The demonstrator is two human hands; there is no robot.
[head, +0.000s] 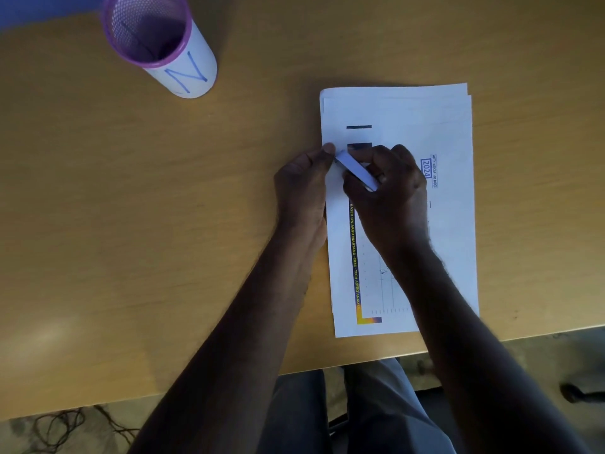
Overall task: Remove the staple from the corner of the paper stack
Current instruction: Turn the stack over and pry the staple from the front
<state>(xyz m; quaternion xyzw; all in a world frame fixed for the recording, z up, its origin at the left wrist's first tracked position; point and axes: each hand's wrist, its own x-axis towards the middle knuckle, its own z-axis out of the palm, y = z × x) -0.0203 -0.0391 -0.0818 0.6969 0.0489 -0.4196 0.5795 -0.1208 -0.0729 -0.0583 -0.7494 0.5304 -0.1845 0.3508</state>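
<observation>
White paper stack (425, 126) lay on the worktop (163, 224). My right hand (389, 194) was closed around a pale tool (355, 170); my left hand (304, 188) pinned the stack's edge, fingers curled. Staple hidden; prying seemingly underway, calling next for a steady lift.

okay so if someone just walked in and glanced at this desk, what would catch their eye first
Two bare hands meeting over a stack of printed paper right of centre: the right hand grips a small light-coloured tool, while the left hand steadies the stack's left edge. Next, the purple mesh pen holder at the wooden desk's far left, a blue N on its white label.
</observation>
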